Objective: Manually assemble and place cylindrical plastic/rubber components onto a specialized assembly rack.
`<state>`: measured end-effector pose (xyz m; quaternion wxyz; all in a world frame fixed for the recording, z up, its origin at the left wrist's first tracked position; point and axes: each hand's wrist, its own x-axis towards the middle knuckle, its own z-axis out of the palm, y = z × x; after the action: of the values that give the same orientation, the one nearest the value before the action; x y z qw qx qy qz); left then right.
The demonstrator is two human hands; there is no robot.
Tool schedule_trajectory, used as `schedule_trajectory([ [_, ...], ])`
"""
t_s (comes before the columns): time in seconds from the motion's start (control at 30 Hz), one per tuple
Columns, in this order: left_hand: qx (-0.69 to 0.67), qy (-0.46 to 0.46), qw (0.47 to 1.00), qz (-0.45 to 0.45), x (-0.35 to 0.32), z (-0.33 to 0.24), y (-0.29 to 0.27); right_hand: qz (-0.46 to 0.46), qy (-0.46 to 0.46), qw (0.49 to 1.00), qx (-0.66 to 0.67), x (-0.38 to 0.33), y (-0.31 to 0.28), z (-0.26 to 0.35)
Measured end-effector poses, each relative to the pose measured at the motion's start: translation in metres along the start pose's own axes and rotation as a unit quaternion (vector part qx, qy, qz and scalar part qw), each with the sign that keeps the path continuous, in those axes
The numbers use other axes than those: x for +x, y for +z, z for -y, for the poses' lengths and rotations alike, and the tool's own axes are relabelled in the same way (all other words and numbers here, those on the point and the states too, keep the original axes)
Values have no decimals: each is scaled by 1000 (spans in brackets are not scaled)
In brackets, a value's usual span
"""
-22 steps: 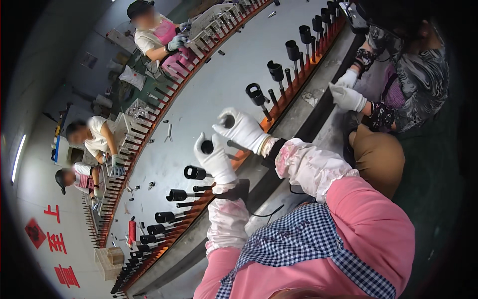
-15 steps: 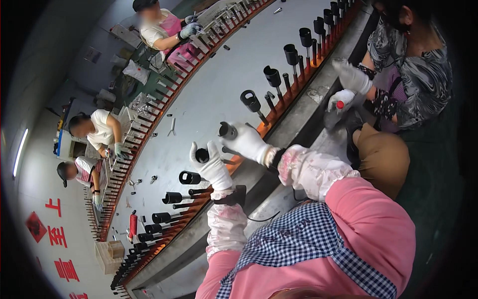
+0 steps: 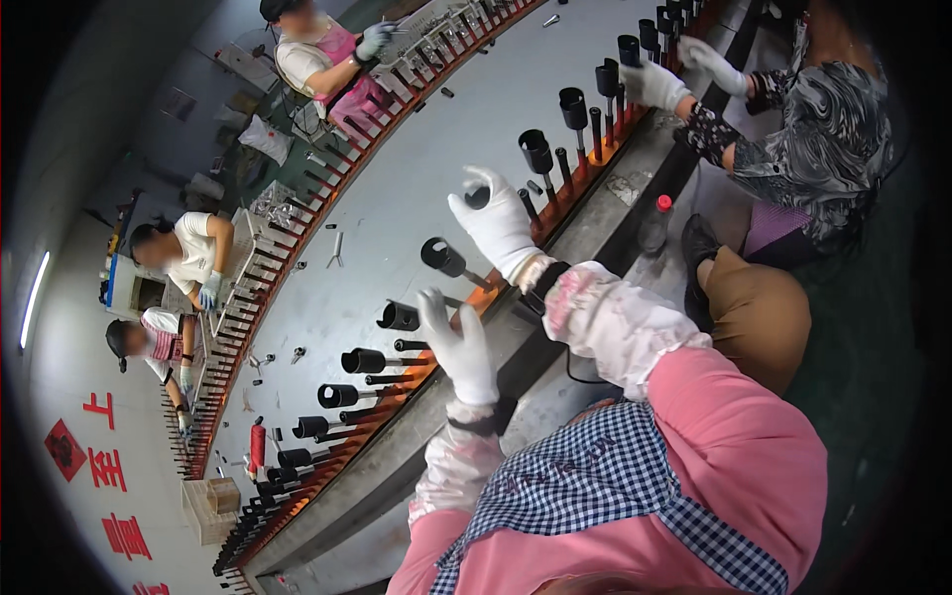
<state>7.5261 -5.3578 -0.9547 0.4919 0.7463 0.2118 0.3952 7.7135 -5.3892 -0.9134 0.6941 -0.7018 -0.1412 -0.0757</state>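
My right hand (image 3: 499, 228), in a white glove, curls its thumb and fingers round a black cylindrical cup (image 3: 478, 197) on the line of upright spindles. Below and left of it, my left hand (image 3: 460, 352), also gloved in white, is open, its fingers apart and pointing up, with nothing in it. Between the hands stands another black cup (image 3: 442, 256) on a metal stem, and a further black cup (image 3: 399, 316) sits just left of my left fingers. How the right fingertips meet their cup is partly hidden.
An orange-based rail (image 3: 486, 296) carries black cups along the grey table (image 3: 397, 198). At right, a co-worker's gloved hand (image 3: 654, 85) reaches to a black cup (image 3: 629, 50). A red-capped bottle (image 3: 655, 226) stands near my right arm. Other people (image 3: 317, 59) sit across the table.
My right hand has left one cup and moved up the row to another. My left hand has let go of its cup and drawn back lower right. The co-worker has reached to the rail.
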Motion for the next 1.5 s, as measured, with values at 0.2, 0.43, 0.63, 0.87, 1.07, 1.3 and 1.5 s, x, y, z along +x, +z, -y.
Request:
schedule_trajectory([
  [0.2, -33, -59, 994, -85, 72, -6, 15, 121, 99, 988, 8, -70, -18, -60],
  [0.43, -30, -85, 992, -86, -9, 38, -12, -109, -23, 994, -6, -21, -72, -110],
  [0.63, -57, -44, 996, 51, -34, 6, 9, 2, -49, 998, -39, 50, -33, -26],
  [0.87, -60, -59, 996, -15, 83, -26, 47, 47, -86, 995, 5, 1, -13, -25],
  [1.07, -10, 37, 994, -99, 89, 14, 16, 77, -102, 988, 83, -12, 15, -18],
  [1.3, 11, -54, 985, -161, 64, -9, -22, 219, 62, 974, 5, -85, -9, -51],
  [1.5, 13, -114, 988, -103, -21, 37, -55, 26, 94, 995, -18, -75, -59, -91],
])
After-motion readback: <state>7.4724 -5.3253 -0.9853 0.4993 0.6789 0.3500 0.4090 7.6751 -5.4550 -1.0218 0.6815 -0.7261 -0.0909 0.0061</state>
